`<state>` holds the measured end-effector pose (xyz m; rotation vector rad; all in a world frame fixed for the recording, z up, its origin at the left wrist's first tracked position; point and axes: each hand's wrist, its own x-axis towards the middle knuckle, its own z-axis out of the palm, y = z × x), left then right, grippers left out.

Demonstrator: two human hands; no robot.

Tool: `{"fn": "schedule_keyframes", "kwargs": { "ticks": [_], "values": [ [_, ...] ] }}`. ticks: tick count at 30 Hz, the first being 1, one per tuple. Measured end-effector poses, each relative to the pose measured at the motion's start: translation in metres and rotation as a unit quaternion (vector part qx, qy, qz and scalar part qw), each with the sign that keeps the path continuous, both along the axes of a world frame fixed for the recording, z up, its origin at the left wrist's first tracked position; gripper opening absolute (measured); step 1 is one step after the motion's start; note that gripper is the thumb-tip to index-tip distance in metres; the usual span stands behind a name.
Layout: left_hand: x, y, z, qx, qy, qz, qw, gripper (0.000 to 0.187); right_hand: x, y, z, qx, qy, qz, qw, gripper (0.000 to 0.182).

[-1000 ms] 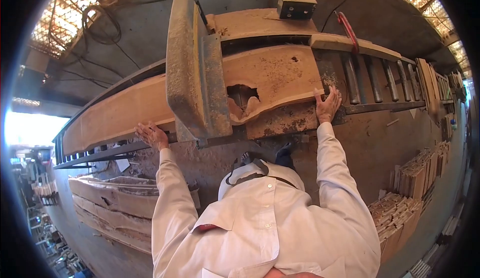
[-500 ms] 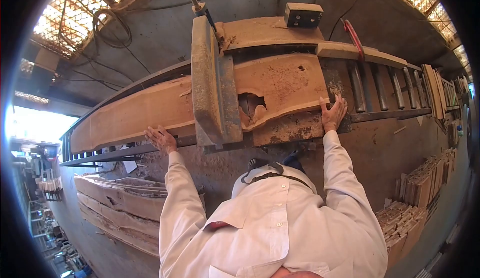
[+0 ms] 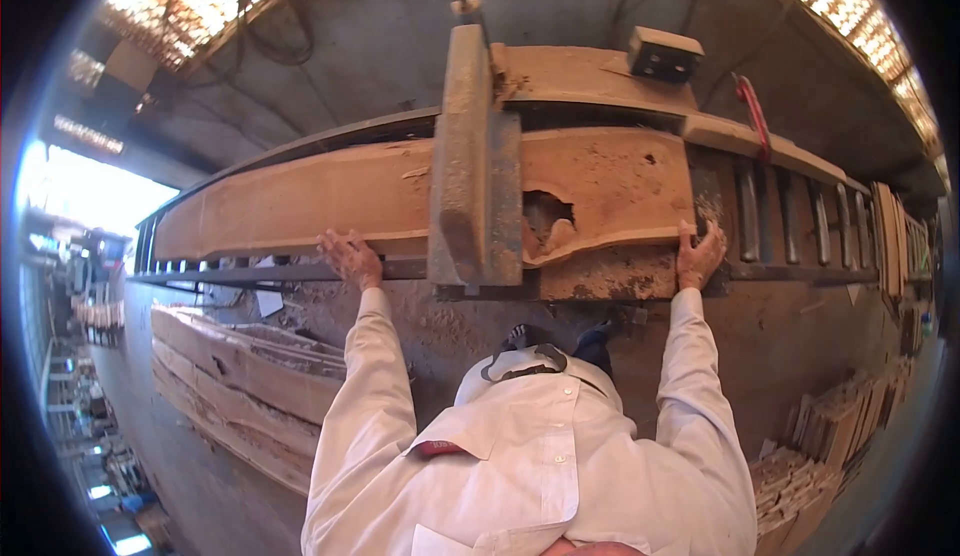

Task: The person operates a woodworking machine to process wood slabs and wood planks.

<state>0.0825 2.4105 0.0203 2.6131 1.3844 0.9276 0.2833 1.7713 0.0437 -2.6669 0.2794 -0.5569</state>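
Sawmill bench: our left hand (image 3: 350, 257) and right hand (image 3: 699, 257), fingers spread flat, press the plank (image 3: 340, 201) edge; push evenly.

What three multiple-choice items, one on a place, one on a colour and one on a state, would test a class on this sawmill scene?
1. Where does the right hand rest?
A. on the slab's end by the rollers
B. on the stacked planks
C. on the black box

2. What colour are the person's sleeves?
A. dark blue
B. white
C. red

3. What state is the wooden slab in?
A. lying flat on the machine bed, with a hole in it
B. standing upright on the floor
C. cut into short blocks

Answers: 1 A, the fingers lie at the slab's end beside the metal rollers; 2 B, both arms wear white cloth; 3 A, the slab lies flat under the saw housing, with a ragged hole showing.
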Motion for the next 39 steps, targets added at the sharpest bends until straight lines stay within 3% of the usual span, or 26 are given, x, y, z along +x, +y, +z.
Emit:
{"fn": "schedule_keyframes", "kwargs": {
  "ticks": [8,11,12,15,17,18,19,20,21,23,25,31,35,36,39],
  "values": [
    [0.002,-0.005,0.011,-0.034,-0.012,0.004,0.999,0.066,0.0,0.002,-0.006,0.024,-0.007,-0.004,1.0,0.078],
    [0.001,-0.002,0.01,-0.01,-0.016,0.003,1.0,0.066,-0.001,-0.004,-0.004,0.16,-0.003,0.017,0.987,0.078],
    [-0.002,0.001,0.011,-0.009,-0.02,0.008,1.0,0.066,-0.006,0.004,0.0,0.288,-0.045,0.02,0.956,0.066],
    [0.001,-0.003,0.007,-0.013,-0.022,0.003,1.0,0.065,-0.03,0.018,-0.022,0.422,-0.15,0.011,0.894,0.047],
    [0.001,0.0,0.005,-0.005,-0.016,0.003,1.0,0.065,-0.067,0.056,-0.011,0.604,-0.08,-0.013,0.793,0.03],
    [0.002,-0.001,0.004,0.001,-0.021,0.003,1.0,0.064,-0.083,0.082,0.012,0.63,-0.018,-0.001,0.777,0.025],
    [0.002,-0.001,0.002,0.008,-0.026,0.002,1.0,0.064,-0.101,0.098,0.014,0.606,-0.012,0.128,0.785,0.026],
    [0.002,0.0,0.002,0.01,-0.023,0.0,1.0,0.063,-0.099,0.104,-0.003,0.699,0.144,0.072,0.696,0.029],
    [0.001,0.001,0.001,0.013,-0.022,-0.003,1.0,0.062,-0.095,0.124,0.007,0.723,0.238,0.014,0.648,0.039],
    [0.001,0.008,-0.006,0.046,-0.027,-0.013,0.998,0.061,-0.078,0.138,-0.018,0.851,0.285,0.061,0.438,0.04],
    [0.001,0.008,-0.007,0.064,-0.008,-0.015,0.998,0.062,-0.065,0.159,-0.009,0.899,0.246,0.061,0.357,0.038],
    [0.001,-0.004,0.005,0.007,-0.025,-0.015,1.0,0.063,-0.056,0.176,-0.037,0.872,0.197,-0.027,0.446,0.037],
    [0.002,-0.001,0.006,0.012,0.002,-0.004,1.0,0.064,-0.078,0.167,-0.03,0.879,0.213,-0.012,0.427,0.034],
    [0.002,-0.002,0.006,0.014,-0.003,-0.007,1.0,0.064,-0.09,0.156,-0.034,0.851,0.209,0.033,0.48,0.033],
    [0.001,0.002,0.002,0.036,-0.025,-0.027,0.999,0.064,-0.113,0.117,-0.026,0.902,0.167,-0.01,0.398,0.035]
  ]
}}
